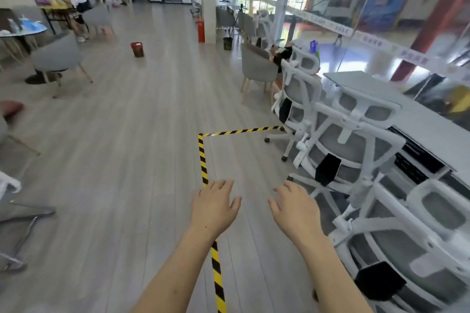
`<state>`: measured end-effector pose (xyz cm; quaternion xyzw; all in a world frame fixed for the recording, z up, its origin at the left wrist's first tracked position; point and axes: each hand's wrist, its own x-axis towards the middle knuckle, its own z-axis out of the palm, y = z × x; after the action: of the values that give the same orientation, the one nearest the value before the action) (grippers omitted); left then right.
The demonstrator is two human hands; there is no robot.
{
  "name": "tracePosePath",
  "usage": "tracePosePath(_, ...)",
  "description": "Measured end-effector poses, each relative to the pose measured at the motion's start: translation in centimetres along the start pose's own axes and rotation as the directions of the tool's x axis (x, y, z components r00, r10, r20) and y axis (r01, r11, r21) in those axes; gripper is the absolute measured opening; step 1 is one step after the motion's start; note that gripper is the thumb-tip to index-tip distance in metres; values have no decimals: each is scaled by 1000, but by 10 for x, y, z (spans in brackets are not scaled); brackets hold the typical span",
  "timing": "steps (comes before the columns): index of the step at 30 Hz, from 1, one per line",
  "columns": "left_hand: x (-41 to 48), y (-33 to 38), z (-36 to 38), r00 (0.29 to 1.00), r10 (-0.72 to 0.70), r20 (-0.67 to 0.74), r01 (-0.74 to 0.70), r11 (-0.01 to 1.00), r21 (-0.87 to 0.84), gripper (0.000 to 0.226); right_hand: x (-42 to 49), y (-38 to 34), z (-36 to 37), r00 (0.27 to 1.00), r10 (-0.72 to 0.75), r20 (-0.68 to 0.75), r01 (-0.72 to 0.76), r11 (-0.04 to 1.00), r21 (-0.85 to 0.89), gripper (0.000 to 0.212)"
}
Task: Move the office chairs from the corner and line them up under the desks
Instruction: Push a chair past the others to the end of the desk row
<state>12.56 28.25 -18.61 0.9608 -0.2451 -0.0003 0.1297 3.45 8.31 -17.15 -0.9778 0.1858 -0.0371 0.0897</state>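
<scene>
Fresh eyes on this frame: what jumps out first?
The left hand and right hand reach forward at bottom centre, open and empty. On the right, a row of white mesh office chairs stands along the grey desk. Yellow-black hazard tape turns a corner on the floor beside them.

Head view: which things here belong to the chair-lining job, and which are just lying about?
Job: white office chairs standing in a row along the desk; left hand and right hand, both empty.
Lying about: red bin, grey armchair, striped floor tape.
</scene>
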Motion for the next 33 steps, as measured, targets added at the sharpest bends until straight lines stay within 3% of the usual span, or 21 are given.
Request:
tracePosePath(10, 307, -20, 35, 996, 65, 63, -70, 995, 76, 54, 293, 54, 38, 990, 136, 24, -138, 986, 97, 39)
tracePosePath(21, 606, -53, 53, 998, 23, 55, -24, 1000, 9, 52, 604, 55, 41, 991, 130, -36, -127, 988, 89, 37)
tracePosePath(28, 833, -81, 64, 978, 186, 95, -187, 982, 4, 52, 790, 57, 60, 961, 271, -51, -270, 962, 37, 39)
tracePosePath(33, 967, -71, 59, 950, 282, 134, -278, 959, -49, 49, 882, 72, 50, 897, 422, -129, -409, 905, 117, 32)
